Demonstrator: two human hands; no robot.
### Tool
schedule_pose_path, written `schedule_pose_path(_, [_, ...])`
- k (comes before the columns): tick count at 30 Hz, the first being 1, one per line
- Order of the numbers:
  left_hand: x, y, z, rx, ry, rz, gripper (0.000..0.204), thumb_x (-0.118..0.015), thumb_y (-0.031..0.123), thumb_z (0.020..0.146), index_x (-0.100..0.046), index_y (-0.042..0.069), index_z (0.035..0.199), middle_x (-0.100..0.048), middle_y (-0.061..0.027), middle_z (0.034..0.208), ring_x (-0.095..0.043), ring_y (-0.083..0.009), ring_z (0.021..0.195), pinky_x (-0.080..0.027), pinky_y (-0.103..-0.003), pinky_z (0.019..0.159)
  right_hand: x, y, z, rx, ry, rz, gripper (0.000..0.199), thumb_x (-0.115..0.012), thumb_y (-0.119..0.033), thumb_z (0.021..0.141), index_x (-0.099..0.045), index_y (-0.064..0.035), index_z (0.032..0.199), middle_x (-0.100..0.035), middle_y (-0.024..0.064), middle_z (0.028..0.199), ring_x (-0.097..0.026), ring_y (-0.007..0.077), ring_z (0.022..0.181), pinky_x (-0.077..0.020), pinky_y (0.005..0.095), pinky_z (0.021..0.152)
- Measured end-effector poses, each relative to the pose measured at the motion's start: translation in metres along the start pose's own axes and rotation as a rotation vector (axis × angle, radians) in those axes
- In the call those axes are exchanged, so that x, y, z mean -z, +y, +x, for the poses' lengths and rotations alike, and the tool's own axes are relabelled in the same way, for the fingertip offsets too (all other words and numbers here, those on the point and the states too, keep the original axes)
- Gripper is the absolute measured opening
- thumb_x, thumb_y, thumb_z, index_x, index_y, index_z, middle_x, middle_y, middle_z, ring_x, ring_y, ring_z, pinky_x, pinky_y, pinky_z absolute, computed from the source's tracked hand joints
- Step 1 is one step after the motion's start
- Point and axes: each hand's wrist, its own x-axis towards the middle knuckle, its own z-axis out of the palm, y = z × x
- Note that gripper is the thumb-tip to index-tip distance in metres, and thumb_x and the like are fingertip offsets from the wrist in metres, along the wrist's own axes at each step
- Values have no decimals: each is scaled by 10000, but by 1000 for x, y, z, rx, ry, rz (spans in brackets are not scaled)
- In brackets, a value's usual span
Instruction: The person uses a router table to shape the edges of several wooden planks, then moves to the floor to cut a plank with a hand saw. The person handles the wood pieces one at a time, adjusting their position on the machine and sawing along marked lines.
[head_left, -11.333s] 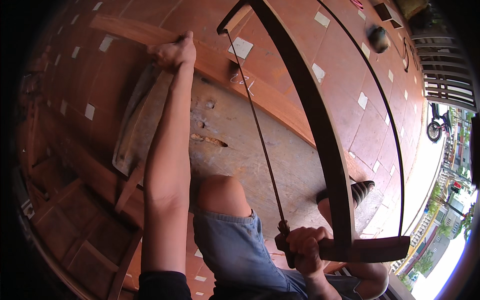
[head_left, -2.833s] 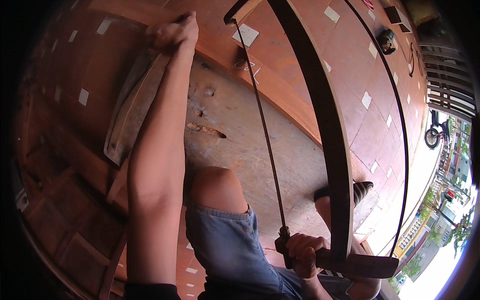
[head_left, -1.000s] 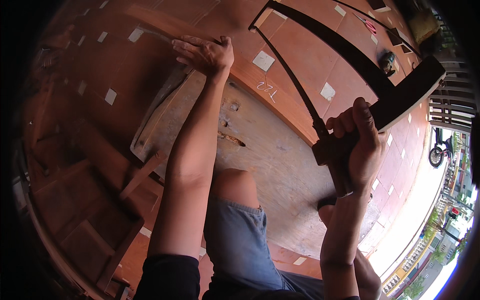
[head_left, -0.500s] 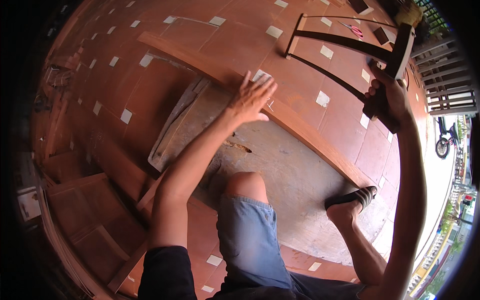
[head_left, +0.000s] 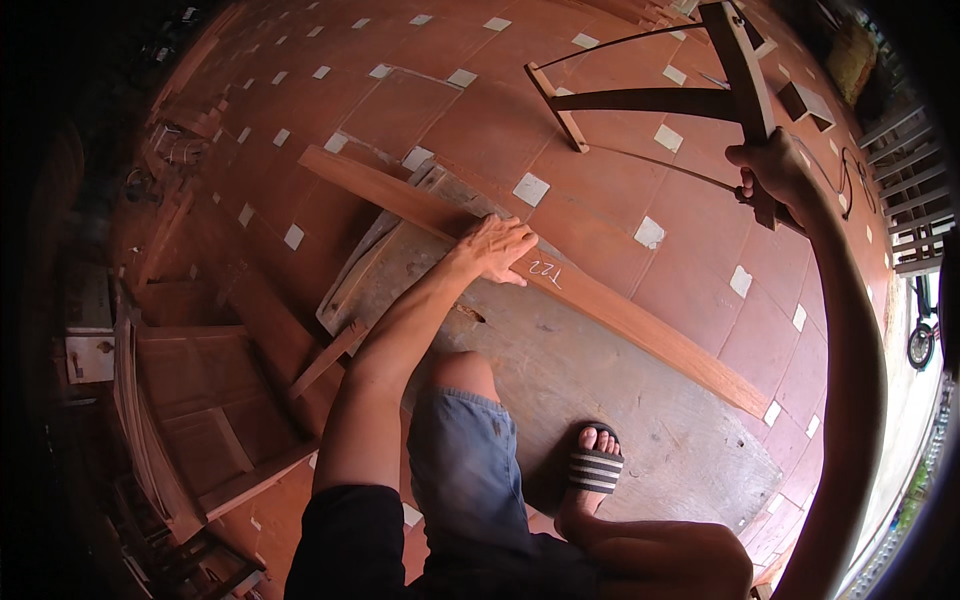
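A long reddish wooden plank (head_left: 650, 325) lies slantwise across a worn grey-brown wooden bench top (head_left: 580, 365), its far left end jutting past the bench. White handwritten marks show on its upper face. My left hand (head_left: 495, 248) is closed over the plank left of those marks, fingers bent over its far edge. Up at the right, my right hand (head_left: 780, 175) grips a wooden frame saw (head_left: 748, 75) by one end piece. The saw hangs in the air, with its thin blade stretched toward the far end piece, apart from the plank.
My sandaled foot (head_left: 595, 465) rests on the bench top near the plank. A wooden frame with panels (head_left: 215, 400) stands at the left. Red floor tiles (head_left: 690, 290) with small white insets surround the bench. A short wooden box-like piece (head_left: 805, 105) and a slatted grille (head_left: 910, 180) are at the right.
My left hand has gone from spread fingers above the plank to gripping it. The saw has shifted left and turned. My foot has moved left from the plank's near end, farther onto the bench.
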Motion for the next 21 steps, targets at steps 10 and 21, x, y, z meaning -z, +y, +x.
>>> schedule_pose_path(10, [-24, 126, 91, 183, 76, -105, 714, -808, 592, 759, -643, -2, 1119, -672, -140, 1032, -645, -289, 1028, -489, -463, 871, 14, 32, 29, 84, -72, 87, 218, -648, -108, 843, -497, -19, 714, -492, 55, 587, -492, 156, 460, -461, 356, 445])
schedule_pose_path(21, [-15, 169, 78, 489, 354, -272, 623, -870, 471, 722, -634, 34, 1097, -674, -128, 1079, -644, -289, 1047, -521, -470, 878, 33, 67, 53, 75, -57, 132, 150, -685, -141, 829, -573, -42, 814, -510, 11, 590, -517, 128, 436, -463, 312, 406])
